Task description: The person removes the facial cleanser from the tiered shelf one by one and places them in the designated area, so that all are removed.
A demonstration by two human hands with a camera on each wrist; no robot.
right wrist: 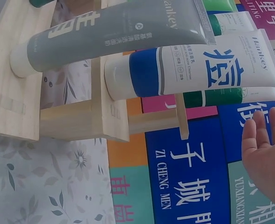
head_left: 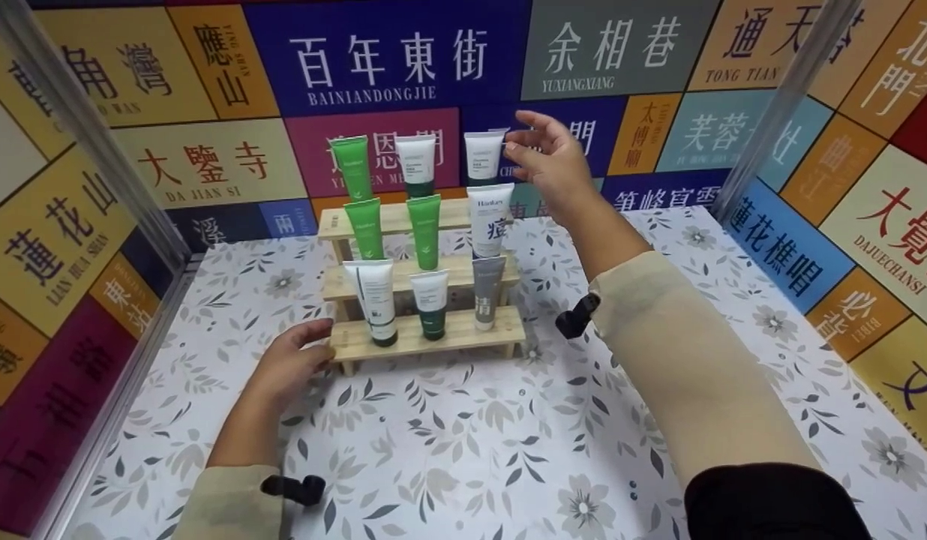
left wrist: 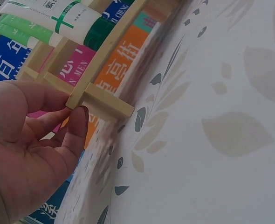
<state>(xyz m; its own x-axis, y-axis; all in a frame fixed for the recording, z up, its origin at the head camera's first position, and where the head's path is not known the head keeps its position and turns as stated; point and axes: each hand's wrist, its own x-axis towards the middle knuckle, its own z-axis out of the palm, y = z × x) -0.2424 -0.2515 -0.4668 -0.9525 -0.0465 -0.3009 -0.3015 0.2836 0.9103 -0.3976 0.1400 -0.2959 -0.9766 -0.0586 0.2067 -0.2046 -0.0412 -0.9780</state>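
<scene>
A three-tier wooden display stand (head_left: 426, 339) carries several squeeze tubes standing on their caps. My left hand (head_left: 292, 361) pinches the left end of its lowest shelf, thumb and fingers at the board's corner (left wrist: 77, 95). Beside the top tier's right-hand white tube with a dark green cap (head_left: 483, 157), my right hand (head_left: 550, 161) is raised with fingers loosely bent and spread. In the right wrist view that hand (right wrist: 268, 158) has its fingers near the tube's upper end; whether the thumb touches it is hidden. Below stands a white tube with a blue cap (right wrist: 175, 67).
Green tubes (head_left: 351, 169) and a white tube (head_left: 416, 165) share the upper tiers. The bottom tier holds a tall white tube (head_left: 375, 300), a small white-and-green tube (head_left: 431, 304) and a grey tube (head_left: 487, 292). Printed panels (head_left: 388, 60) wall in the floral tabletop (head_left: 448, 450).
</scene>
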